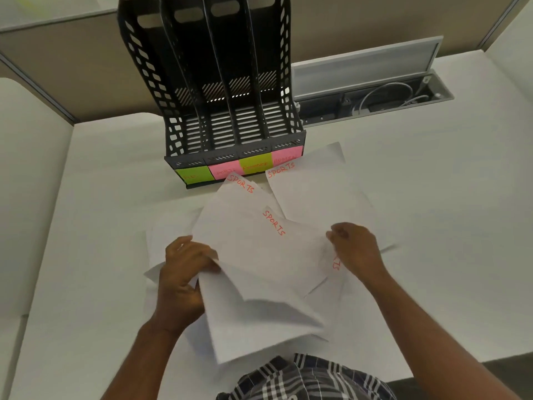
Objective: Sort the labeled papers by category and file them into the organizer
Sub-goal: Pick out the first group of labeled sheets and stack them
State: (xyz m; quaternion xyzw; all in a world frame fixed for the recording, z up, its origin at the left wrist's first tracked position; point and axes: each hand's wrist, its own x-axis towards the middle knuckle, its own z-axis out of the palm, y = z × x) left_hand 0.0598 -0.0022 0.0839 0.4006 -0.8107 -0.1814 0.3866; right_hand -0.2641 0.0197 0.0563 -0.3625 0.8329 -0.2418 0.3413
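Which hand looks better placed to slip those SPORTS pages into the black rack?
Probably the left hand: it already grips the SPORTS sheets, while the right hand only pinches their edge. The organizer looks empty.

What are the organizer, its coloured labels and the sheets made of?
Organizer: likely moulded black plastic, matte; perforated, slotted walls. Labels: apparently sticky-note paper, neon green and pink, handwritten. Sheets: thin white paper, matte; they bend and crease in the left hand.

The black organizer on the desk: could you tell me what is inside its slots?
The organizer shows only bare slatted floors in its four slots; no paper is filed. The bottom front corners, behind the coloured labels, are hidden.
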